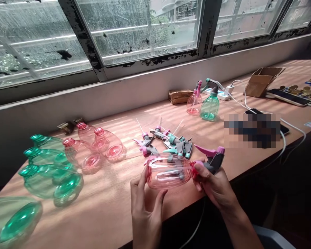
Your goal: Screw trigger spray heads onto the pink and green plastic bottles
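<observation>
From the head camera, the left hand [145, 204] cups the base of a pink bottle [168, 172] lying sideways above the worktop [114, 204] edge, fingers curled around it. The right hand [214, 185] grips its spray head [212, 159] at the neck. Three pink bottles [98, 147] lie empty; two finished sprayers [204, 100] stand upright.
</observation>
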Tool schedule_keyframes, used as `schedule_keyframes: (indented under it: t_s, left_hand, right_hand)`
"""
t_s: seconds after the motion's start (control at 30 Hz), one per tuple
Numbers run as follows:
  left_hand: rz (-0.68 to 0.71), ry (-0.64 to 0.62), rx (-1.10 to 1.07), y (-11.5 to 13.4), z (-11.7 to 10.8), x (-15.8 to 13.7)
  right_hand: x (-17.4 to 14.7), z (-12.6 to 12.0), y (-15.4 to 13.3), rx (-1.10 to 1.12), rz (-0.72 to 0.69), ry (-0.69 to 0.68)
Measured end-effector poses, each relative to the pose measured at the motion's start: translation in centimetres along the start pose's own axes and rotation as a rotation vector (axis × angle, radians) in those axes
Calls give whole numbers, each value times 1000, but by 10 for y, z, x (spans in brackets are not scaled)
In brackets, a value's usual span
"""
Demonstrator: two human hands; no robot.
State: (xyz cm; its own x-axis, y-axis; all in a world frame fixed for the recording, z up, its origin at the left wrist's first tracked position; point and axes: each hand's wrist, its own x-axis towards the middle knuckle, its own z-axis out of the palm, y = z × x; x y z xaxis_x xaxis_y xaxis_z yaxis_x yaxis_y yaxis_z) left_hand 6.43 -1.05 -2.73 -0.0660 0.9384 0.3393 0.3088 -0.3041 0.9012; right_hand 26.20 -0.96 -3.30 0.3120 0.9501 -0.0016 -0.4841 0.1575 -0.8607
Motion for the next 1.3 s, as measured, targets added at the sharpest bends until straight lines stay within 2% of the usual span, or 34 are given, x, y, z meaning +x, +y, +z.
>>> schedule_keyframes:
  t_s: [0.07,0.2,0.33,0.43,0.63,0.8,0.97,1.13,1.3]
  left_hand:
    - [-5,27,19,3,1,-2]
    - [-102,128,-82,6,3,-5]
    - [-188,274,-114,5,4,-7]
    - [-230,338,-79,6,5,-5]
    - [-262,309,-5,11,3,2]
    - [-224,216,-90,2,-2,1]
    - [-226,134,-160,4,1,-5]
    - [-211,141,-182,15,5,-4]
    - [-205,166,-180,14,4,4]
  right_hand:
    - [1,1,0,-15,5,-12]
    - [1,0,4,-97,-24,-85]
    - [-6,-3,7,-302,-52,-60]
    - [-12,-2,2,-355,-49,-44]
    - [-14,4,-10,-372,-90,-144]
    - [-11,0,-2,-376,-66,-21]
    - [-8,-3,7,-329,-123,-41]
    - [-10,-1,3,-376,-192,-28]
    - [-12,-3,1,-502,-297,-147]
